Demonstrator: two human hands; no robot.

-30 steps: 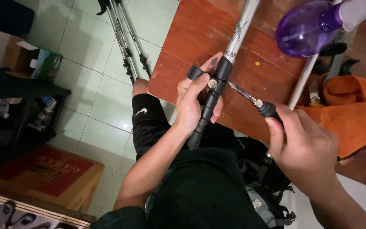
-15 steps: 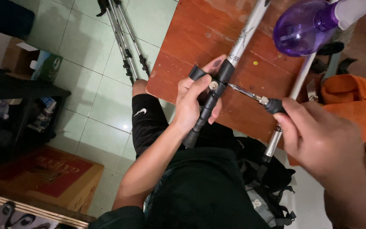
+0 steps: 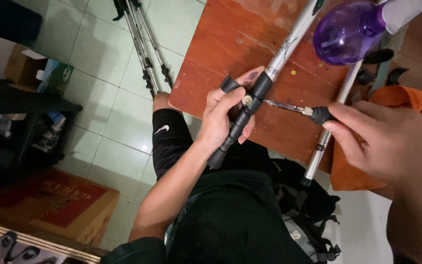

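Note:
My left hand (image 3: pixel 228 117) grips the black lower section and clamp of a silver trekking pole (image 3: pixel 289 41) that runs up across the reddish wooden table (image 3: pixel 221 54). My right hand (image 3: pixel 387 142) holds a screwdriver (image 3: pixel 301 110) by its black handle. The metal tip sits on the screw of the pole's black clamp (image 3: pixel 246 98). A second silver pole (image 3: pixel 330 122) lies on the table under my right hand.
A purple spray bottle (image 3: pixel 350 29) stands at the table's far right. An orange cloth (image 3: pixel 401 98) lies beside it. More poles (image 3: pixel 142 49) lie on the green tiled floor. A cardboard box (image 3: pixel 37 73) and dark shelf sit left; a black backpack (image 3: pixel 308 215) is at my lap.
My right hand has shifted slightly on the screwdriver handle, which stays on the clamp screw. My left hand keeps its hold on the pole.

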